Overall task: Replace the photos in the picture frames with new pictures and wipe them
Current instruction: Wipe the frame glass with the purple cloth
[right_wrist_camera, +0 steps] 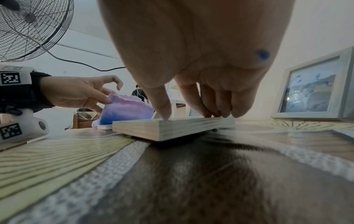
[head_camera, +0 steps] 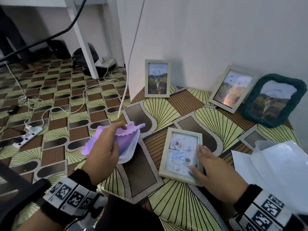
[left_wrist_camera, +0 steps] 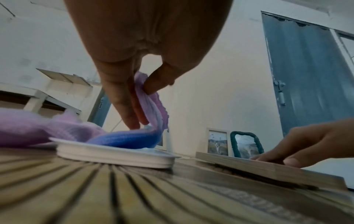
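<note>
A pale wooden picture frame (head_camera: 180, 176) lies flat on the patterned table, its glass covered in blue scribbles. My right hand (head_camera: 197, 158) rests on the frame's right edge, and its straight fingers (right_wrist_camera: 226, 106) press down on the frame (right_wrist_camera: 172, 128). To the left, my left hand (head_camera: 120, 137) pinches a purple cloth (head_camera: 127, 139) between thumb and fingers (left_wrist_camera: 126, 106). The cloth (left_wrist_camera: 132, 138), blue at its lower part, hangs into a shallow white plastic lid (left_wrist_camera: 114, 156).
Three more frames lean on the wall: a pale one (head_camera: 157, 78), another pale one (head_camera: 233, 88) and a green woven one (head_camera: 273, 100), all scribbled in blue. White paper and a plastic bag (head_camera: 275, 164) lie at the right. Cables and a power strip (head_camera: 28, 135) cross the floor.
</note>
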Motion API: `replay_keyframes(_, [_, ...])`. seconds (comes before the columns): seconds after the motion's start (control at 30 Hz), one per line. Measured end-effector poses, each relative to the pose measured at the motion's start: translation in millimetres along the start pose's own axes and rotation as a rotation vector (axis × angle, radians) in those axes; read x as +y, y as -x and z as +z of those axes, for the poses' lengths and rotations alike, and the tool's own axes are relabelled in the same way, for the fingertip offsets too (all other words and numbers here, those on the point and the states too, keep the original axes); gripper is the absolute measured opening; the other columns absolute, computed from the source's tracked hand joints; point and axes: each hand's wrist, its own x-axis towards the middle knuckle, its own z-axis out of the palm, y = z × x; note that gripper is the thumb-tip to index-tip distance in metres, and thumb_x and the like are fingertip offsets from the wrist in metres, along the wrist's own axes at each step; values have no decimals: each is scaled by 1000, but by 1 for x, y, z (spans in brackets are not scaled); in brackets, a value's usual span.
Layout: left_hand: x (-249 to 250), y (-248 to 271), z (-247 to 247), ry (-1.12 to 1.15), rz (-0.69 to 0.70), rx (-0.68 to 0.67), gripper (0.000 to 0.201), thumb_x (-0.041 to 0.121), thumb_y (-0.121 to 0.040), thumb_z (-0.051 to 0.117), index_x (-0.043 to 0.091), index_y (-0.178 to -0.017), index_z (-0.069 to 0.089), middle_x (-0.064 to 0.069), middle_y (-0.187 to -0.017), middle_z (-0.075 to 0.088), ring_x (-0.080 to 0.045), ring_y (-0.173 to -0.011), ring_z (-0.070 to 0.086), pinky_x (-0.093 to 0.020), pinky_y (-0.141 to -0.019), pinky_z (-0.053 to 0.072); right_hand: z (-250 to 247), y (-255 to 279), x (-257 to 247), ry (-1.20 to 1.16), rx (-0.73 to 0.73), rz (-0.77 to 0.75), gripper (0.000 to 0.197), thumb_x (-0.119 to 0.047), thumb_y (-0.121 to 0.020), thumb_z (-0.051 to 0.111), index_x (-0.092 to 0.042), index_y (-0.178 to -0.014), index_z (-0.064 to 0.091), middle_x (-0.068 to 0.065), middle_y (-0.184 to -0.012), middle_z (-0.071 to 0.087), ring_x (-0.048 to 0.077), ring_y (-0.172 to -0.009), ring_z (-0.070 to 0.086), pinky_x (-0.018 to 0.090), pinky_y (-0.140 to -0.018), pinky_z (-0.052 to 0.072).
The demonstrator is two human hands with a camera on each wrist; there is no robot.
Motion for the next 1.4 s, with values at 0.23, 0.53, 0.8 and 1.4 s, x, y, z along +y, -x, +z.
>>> replay_keyframes(0.23, [-31, 4, -13, -321, -236, -228, 18, 32, -94, 51, 30, -109, 60, 8, -98, 64, -15, -87, 59, -40, -85, 48, -1, 1, -2, 17, 0, 1, 74, -52, -101, 33, -10, -156, 6, 2, -165, -2, 9, -151, 0, 23, -119, 10])
replay_keyframes(0.53, [-55, 6, -32, -306, -400, -246, 19, 50, -88, 58, 39, -103, 60, -5, -126, 46, -25, -121, 43, -51, -103, 39, -1, 1, -3, 13, -2, 10, 73, -51, -101, 33, -10, -156, 9, 0, -165, -1, 9, -151, 1, 24, -119, 10])
replay_keyframes(0.8, [-74, 1, -30, -395, -592, -398, 96, 77, -72, 56, 16, -142, 36, -6, -142, 51, -24, -121, 55, -37, -96, 43, -3, 2, -5, -8, -10, 11, 75, -51, -101, 34, -9, -156, 8, 2, -165, -1, 10, -151, 2, 21, -116, 7])
replay_keyframes(1.4, [-35, -6, -1, -372, 138, -340, 46, 13, -79, 71, 13, -124, 62, -6, -114, 56, -26, -98, 56, -35, -83, 49, -2, 1, -3, -22, -10, 0, 75, -52, -101, 34, -10, -156, 5, 2, -165, -4, 9, -151, 1, 21, -117, 6])
